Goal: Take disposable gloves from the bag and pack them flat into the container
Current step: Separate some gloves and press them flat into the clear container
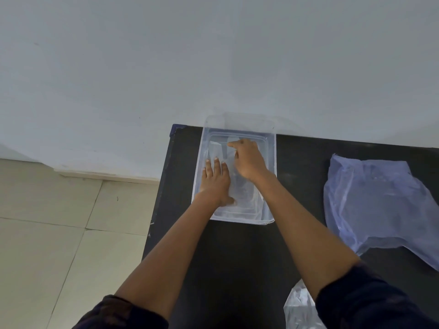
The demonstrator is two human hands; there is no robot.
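Note:
A clear plastic container (270, 162) stands on the black table against the wall. Thin see-through gloves (242, 188) lie flat on its floor. My left hand (215, 181) rests palm down on the gloves at the container's left side, fingers spread. My right hand (248, 159) is further back inside the container, fingers curled onto the glove plastic with the forefinger pointing left. A bluish translucent bag (377, 205) lies flat on the table to the right of the container.
The black table (237, 269) ends at its left edge just beside the container, with tiled floor (59, 222) below. A crumpled piece of clear plastic (299, 307) lies at the near edge under my right forearm. The grey wall stands right behind the container.

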